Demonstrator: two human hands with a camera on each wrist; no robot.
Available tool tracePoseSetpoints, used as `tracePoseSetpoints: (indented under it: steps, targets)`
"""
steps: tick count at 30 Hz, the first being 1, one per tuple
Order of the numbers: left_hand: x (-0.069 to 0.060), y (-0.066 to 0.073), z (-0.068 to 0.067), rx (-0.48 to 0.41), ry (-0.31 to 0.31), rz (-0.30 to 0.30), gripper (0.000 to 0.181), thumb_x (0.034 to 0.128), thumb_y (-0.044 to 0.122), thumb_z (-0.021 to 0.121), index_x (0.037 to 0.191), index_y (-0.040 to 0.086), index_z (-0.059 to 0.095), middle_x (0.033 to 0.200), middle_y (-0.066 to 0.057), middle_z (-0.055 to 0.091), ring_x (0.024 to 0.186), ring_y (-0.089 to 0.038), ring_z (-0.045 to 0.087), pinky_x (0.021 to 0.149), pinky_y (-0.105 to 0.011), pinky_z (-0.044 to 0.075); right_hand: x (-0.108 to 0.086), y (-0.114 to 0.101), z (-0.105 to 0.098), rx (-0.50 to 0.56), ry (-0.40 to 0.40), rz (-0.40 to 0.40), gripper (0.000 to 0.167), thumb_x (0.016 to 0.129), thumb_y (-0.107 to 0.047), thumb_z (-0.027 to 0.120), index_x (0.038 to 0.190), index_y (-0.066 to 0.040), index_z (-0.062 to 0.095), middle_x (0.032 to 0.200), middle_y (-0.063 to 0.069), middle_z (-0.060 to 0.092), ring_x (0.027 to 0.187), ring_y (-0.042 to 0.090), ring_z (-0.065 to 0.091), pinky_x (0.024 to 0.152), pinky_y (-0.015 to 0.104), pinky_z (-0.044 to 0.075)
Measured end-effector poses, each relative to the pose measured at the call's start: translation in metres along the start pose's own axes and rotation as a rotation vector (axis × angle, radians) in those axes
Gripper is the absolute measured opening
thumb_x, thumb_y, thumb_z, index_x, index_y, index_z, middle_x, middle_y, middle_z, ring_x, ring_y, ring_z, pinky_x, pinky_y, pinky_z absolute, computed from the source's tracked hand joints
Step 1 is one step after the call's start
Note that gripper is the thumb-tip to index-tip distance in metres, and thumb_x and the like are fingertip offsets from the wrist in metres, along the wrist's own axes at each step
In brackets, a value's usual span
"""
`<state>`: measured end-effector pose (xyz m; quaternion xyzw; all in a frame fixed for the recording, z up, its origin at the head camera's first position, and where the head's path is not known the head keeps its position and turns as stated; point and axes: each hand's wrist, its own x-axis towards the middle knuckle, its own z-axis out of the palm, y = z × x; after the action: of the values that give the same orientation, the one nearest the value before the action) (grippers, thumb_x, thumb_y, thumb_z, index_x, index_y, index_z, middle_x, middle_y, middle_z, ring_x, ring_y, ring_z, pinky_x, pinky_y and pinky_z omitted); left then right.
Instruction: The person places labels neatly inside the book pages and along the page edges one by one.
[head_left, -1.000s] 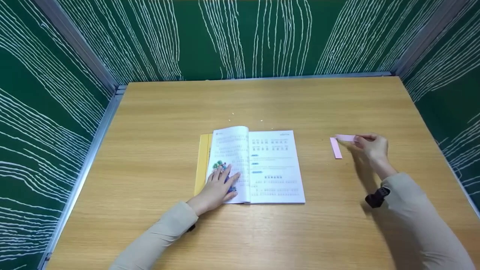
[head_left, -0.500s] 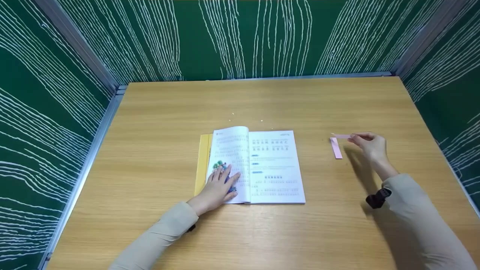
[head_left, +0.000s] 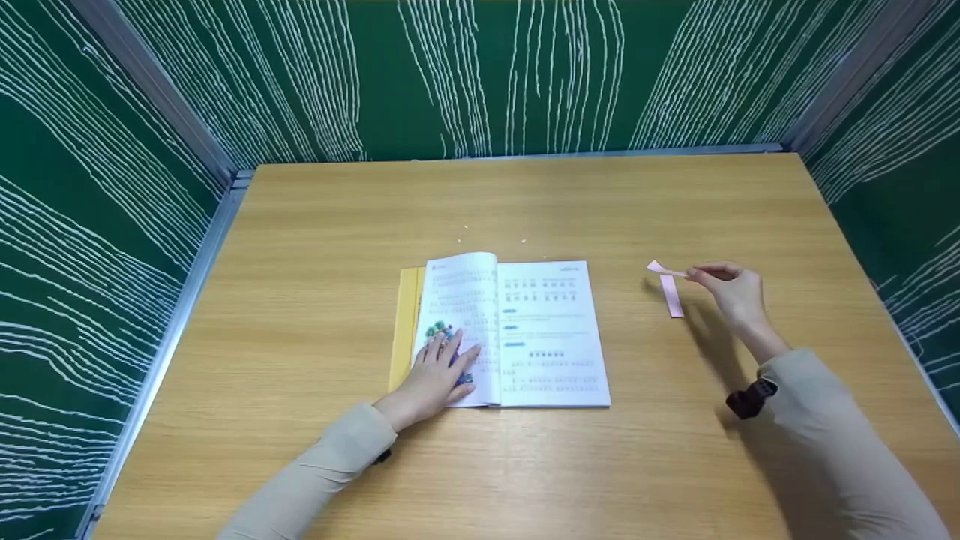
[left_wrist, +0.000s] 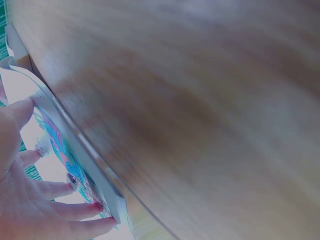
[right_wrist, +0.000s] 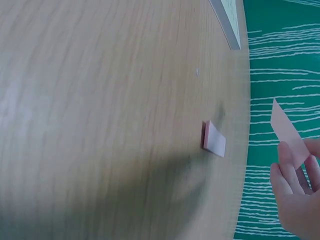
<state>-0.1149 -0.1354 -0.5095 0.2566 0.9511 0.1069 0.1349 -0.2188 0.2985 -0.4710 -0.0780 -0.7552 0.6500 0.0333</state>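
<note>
An open book (head_left: 553, 337) lies on the table, its left page (head_left: 457, 292) slightly curved. My left hand (head_left: 429, 379) rests on the lower part of that page with fingers spread, over a coloured picture; the left wrist view shows the same hand (left_wrist: 37, 200) flat on the picture. To the right of the book, my right hand (head_left: 739, 300) pinches a thin pink strip (head_left: 667, 271) between thumb and fingers, raised off the table. Below it a second pink piece (head_left: 672, 298) lies on the wood. In the right wrist view the held strip (right_wrist: 287, 131) stands up from the fingertips (right_wrist: 300, 162).
A yellow cover or book (head_left: 405, 322) sticks out beneath the open book's left side. Small white bits (head_left: 523, 241) lie behind the book. Green walls (head_left: 495, 82) with white lines and metal frames border the wooden table (head_left: 337, 225) at the back and sides.
My right hand has moved slightly left with the pink strip, which is now lifted over the top of the lying piece. My left hand and the book have stayed still.
</note>
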Motion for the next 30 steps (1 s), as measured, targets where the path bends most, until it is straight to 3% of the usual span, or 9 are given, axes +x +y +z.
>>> tracePoseSetpoints:
  steps: [2, 6, 12, 19, 30]
  targets:
    - [0.0, 0.0, 0.001, 0.006, -0.001, 0.002, 0.059, 0.0916, 0.043, 0.038, 0.142, 0.018, 0.021, 0.147, -0.017, 0.007, 0.131, -0.041, 0.006, 0.103, -0.054, 0.012, -0.001, -0.002, 0.003, -0.098, 0.005, -0.005, 0.008, 0.079, -0.009, 0.065, 0.086, -0.007, 0.069, 0.068, -0.018, 0.064, 0.068, -0.005, 0.058, 0.064, 0.007, 0.043]
    - [0.001, -0.001, 0.001, 0.014, -0.003, 0.001, 0.059, 0.0915, 0.044, 0.038, 0.142, 0.019, 0.02, 0.147, -0.017, 0.007, 0.131, -0.041, 0.006, 0.103, -0.054, 0.012, 0.0, 0.0, 0.007, -0.187, -0.014, -0.029, 0.015, 0.08, -0.005, 0.062, 0.093, 0.001, 0.065, 0.07, -0.022, 0.062, 0.071, -0.006, 0.057, 0.065, 0.006, 0.044]
    - [0.001, -0.001, 0.001, 0.018, 0.006, 0.006, 0.059, 0.0917, 0.044, 0.038, 0.142, 0.018, 0.021, 0.146, -0.018, 0.008, 0.131, -0.042, 0.007, 0.103, -0.055, 0.014, -0.001, -0.003, 0.017, -0.192, -0.041, -0.041, 0.022, 0.081, -0.004, 0.061, 0.1, 0.008, 0.062, 0.072, -0.021, 0.063, 0.072, -0.006, 0.057, 0.067, 0.007, 0.044]
    - [0.001, -0.001, 0.003, 0.011, 0.018, 0.007, 0.058, 0.0915, 0.042, 0.039, 0.141, 0.016, 0.024, 0.146, -0.019, 0.01, 0.13, -0.043, 0.008, 0.102, -0.055, 0.014, 0.001, -0.004, 0.028, -0.268, -0.061, -0.044, 0.032, 0.081, -0.011, 0.063, 0.103, 0.011, 0.059, 0.07, -0.025, 0.06, 0.071, -0.008, 0.055, 0.065, 0.007, 0.043]
    - [0.002, -0.001, 0.004, 0.024, 0.023, 0.007, 0.058, 0.0914, 0.043, 0.039, 0.141, 0.017, 0.024, 0.146, -0.018, 0.011, 0.13, -0.043, 0.009, 0.102, -0.055, 0.014, 0.005, -0.012, 0.046, -0.25, -0.174, -0.005, 0.034, 0.081, -0.005, 0.061, 0.107, 0.016, 0.055, 0.068, -0.02, 0.061, 0.065, -0.005, 0.057, 0.063, 0.011, 0.047]
